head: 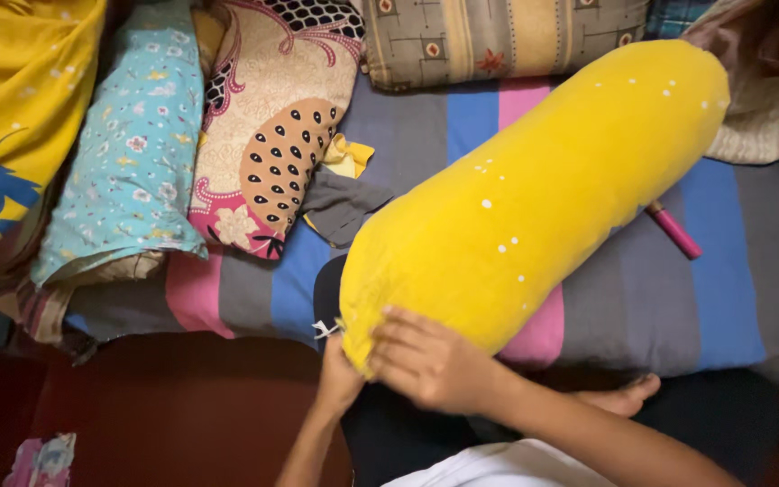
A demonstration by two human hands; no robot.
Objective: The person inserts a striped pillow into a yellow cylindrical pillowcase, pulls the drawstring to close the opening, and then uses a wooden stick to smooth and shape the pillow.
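Right hand (pixel 430 361) fingers spread flat on yellow bolster cover (pixel 534 194); left hand (pixel 340 374) seemingly pinching its end.

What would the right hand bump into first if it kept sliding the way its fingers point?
The right hand lies flat on the near end of the yellow bolster pillow, fingers pointing left. Going straight on, it would probably first meet the left hand at the bolster's tied end, though depth is unclear.

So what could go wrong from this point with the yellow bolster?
The right hand only lies flat on the yellow bolster end while the left hand pinches the cover edge, so the cover might slip. The bolster rests on the pink pen and could roll it off the striped sheet.
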